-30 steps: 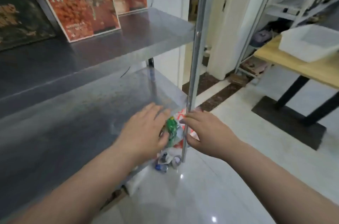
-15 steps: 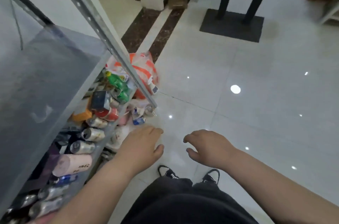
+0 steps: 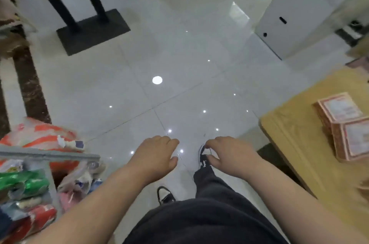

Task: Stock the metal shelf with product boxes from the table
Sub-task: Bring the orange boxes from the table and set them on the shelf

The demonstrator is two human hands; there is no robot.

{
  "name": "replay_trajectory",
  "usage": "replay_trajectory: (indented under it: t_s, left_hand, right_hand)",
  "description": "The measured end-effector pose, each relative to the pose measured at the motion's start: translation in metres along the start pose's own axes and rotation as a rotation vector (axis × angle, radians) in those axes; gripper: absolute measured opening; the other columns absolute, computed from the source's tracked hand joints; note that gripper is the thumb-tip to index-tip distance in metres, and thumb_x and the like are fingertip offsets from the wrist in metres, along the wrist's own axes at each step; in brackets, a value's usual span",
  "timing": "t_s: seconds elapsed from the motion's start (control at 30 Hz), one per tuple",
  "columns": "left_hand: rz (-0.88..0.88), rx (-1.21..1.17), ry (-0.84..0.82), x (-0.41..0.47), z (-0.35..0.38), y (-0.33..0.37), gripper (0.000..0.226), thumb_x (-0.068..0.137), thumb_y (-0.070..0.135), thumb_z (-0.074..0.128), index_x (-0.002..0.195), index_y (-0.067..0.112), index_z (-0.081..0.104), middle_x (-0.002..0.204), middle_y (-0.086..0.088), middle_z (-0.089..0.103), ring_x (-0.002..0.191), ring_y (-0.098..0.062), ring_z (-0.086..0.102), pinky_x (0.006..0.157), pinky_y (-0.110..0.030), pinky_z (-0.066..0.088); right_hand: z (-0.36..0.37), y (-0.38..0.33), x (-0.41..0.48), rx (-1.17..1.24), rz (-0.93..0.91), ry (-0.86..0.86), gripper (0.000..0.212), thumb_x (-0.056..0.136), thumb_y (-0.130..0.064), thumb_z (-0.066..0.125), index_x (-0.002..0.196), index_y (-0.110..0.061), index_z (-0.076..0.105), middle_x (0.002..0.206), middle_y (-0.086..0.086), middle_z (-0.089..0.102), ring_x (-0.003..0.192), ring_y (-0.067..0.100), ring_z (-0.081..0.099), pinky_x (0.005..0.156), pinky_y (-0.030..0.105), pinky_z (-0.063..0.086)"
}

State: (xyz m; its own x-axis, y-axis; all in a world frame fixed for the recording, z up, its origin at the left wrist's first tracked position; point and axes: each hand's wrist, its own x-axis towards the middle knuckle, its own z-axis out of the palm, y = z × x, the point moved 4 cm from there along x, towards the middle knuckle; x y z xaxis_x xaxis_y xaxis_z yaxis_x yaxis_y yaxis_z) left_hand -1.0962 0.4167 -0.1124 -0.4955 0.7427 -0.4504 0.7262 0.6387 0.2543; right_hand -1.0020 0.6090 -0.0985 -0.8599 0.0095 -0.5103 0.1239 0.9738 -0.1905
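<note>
Two product boxes (image 3: 343,124) are lying side by side, touching, on the wooden bench (image 3: 295,144), to the right of and beyond the right hand (image 3: 229,156). Both the left hand (image 3: 155,156) and the right hand are hanging loose and empty, each grip released, fingers curled over bare floor (image 3: 179,68). The metal shelf (image 3: 48,156) corner is sitting left of the left hand. Open tile is lying ahead. Since half a second ago, the view is swinging rightward from the shelf, bringing the bench in.
</note>
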Motion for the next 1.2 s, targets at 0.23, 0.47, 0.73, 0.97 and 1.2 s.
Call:
replay_trajectory:
  t_s: [0.23, 0.47, 0.73, 0.97, 1.2]
  left_hand:
    - [0.367, 0.184, 0.004, 0.057, -0.012, 0.147, 0.044, 0.097, 0.042, 0.043, 0.138, 0.025, 0.046, 0.118, 0.002, 0.059, 0.106, -0.021, 0.056, 0.088, -0.038, 0.048]
    - [0.573, 0.27, -0.024, 0.089, 0.011, 0.296, 0.047, 0.097, 0.042, 0.045, 0.142, 0.028, 0.043, 0.126, 0.004, 0.059, 0.111, -0.019, 0.056, 0.089, -0.036, 0.048]
    - [0.513, 0.209, -0.042, 0.131, 0.038, 0.412, 0.046, 0.097, 0.04, 0.05, 0.142, 0.031, 0.045, 0.133, 0.009, 0.057, 0.117, -0.012, 0.055, 0.086, -0.032, 0.05]
    - [0.499, 0.258, -0.073, 0.176, 0.045, 0.453, 0.048, 0.095, 0.038, 0.054, 0.141, 0.028, 0.045, 0.129, 0.005, 0.06, 0.113, -0.016, 0.058, 0.087, -0.035, 0.052]
    - [0.502, 0.325, -0.099, 0.268, 0.026, 0.463, 0.067, 0.091, 0.035, 0.059, 0.151, 0.03, 0.031, 0.14, 0.0, 0.049, 0.119, -0.021, 0.054, 0.083, -0.035, 0.053]
  right_hand:
    - [0.055, 0.084, -0.13, 0.247, 0.381, 0.122, 0.042, 0.103, -0.042, 0.044, 0.142, -0.027, 0.049, 0.128, -0.004, 0.061, 0.111, 0.017, 0.06, 0.079, 0.032, 0.049]
    - [0.106, 0.172, -0.24, 0.419, 0.601, 0.244, 0.039, 0.1, -0.043, 0.044, 0.134, -0.028, 0.055, 0.124, -0.004, 0.063, 0.108, 0.019, 0.06, 0.071, 0.034, 0.046]
    - [0.145, 0.28, -0.327, 0.5, 0.702, 0.297, 0.033, 0.098, -0.039, 0.046, 0.124, -0.025, 0.061, 0.121, -0.002, 0.063, 0.111, 0.025, 0.061, 0.084, 0.04, 0.054]
    - [0.157, 0.355, -0.363, 0.622, 0.865, 0.437, 0.026, 0.095, -0.038, 0.053, 0.117, -0.027, 0.061, 0.109, -0.006, 0.066, 0.103, 0.021, 0.062, 0.073, 0.033, 0.045]
    - [0.161, 0.403, -0.367, 0.907, 1.283, 1.045, 0.067, 0.072, -0.045, 0.086, 0.119, -0.012, 0.051, 0.109, 0.0, 0.047, 0.095, 0.018, 0.051, 0.082, 0.034, 0.047]
